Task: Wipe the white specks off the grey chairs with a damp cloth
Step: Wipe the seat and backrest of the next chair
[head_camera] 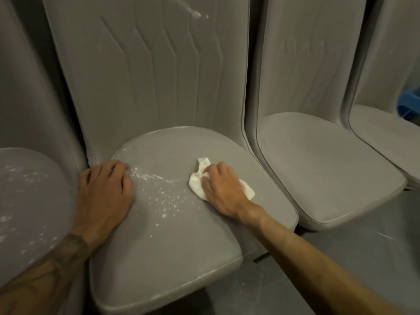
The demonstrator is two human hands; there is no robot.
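Note:
A grey padded chair point(172, 244) stands in front of me, its seat scattered with white specks point(163, 196) between my hands. My right hand point(223, 188) presses a crumpled white cloth point(197, 181) onto the right half of the seat, fingers curled over it. My left hand point(105, 189) rests on the seat's left edge, fingers bent down over the cushion near the specks. A white streak point(193, 12) marks the top of the chair's backrest.
To the left, another grey seat point(29, 201) carries more white specks. Two grey chairs point(327, 169) stand to the right, with no specks that I can see. A blue object point(409, 105) shows at the far right edge. Grey floor point(363, 251) lies at lower right.

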